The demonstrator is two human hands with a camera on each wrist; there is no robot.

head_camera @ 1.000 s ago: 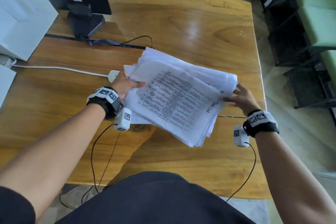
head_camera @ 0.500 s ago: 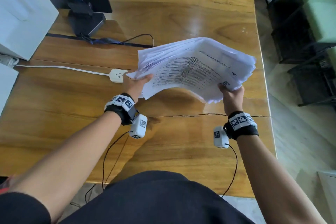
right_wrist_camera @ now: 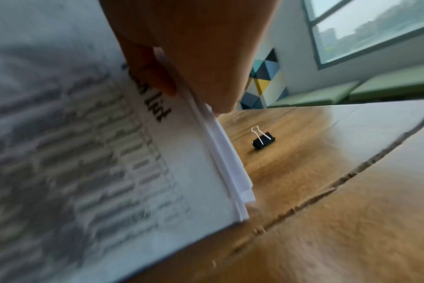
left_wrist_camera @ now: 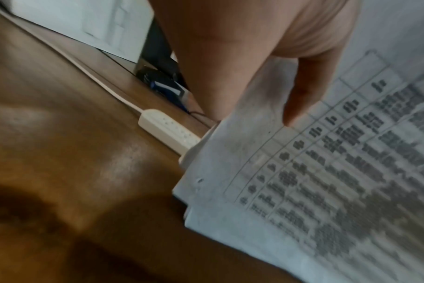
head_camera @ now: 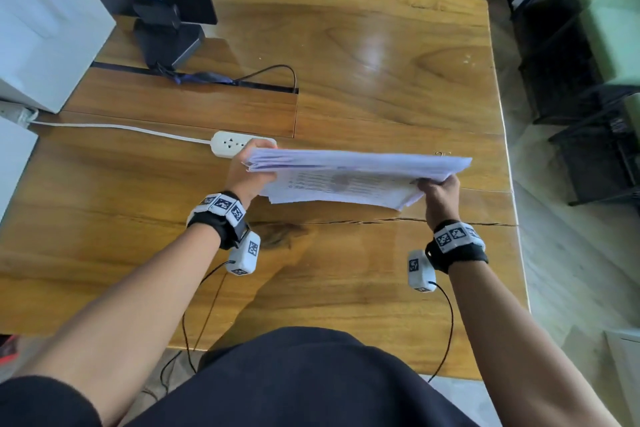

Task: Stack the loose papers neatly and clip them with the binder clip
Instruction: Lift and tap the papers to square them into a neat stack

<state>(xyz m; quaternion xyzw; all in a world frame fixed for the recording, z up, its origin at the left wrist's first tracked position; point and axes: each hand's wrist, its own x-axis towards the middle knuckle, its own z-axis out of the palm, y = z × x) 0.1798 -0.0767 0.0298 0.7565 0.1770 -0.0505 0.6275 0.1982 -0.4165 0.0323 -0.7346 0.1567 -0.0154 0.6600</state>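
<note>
A stack of printed white papers (head_camera: 349, 177) (left_wrist_camera: 327, 181) (right_wrist_camera: 97, 153) stands nearly on its long edge above the wooden table (head_camera: 346, 270), printed side toward me. My left hand (head_camera: 247, 175) grips the stack's left end, its thumb (left_wrist_camera: 300, 95) lying on the front sheet. My right hand (head_camera: 438, 191) grips the right end, thumb pressed on the printed face (right_wrist_camera: 155, 76). The black binder clip (right_wrist_camera: 263, 141) with silver handles lies on the table beyond the papers' right end; only its handles (head_camera: 443, 153) peek over the stack in the head view.
A white power strip (head_camera: 239, 144) with its cord lies on the table just behind my left hand. A black monitor on a stand (head_camera: 162, 10) and a white box (head_camera: 45, 24) occupy the back left. The table's right edge (head_camera: 509, 184) is near my right hand.
Both hands have tilted the papers from lying flat to standing almost on edge and carried them forward. The sheets look more gathered than before.
</note>
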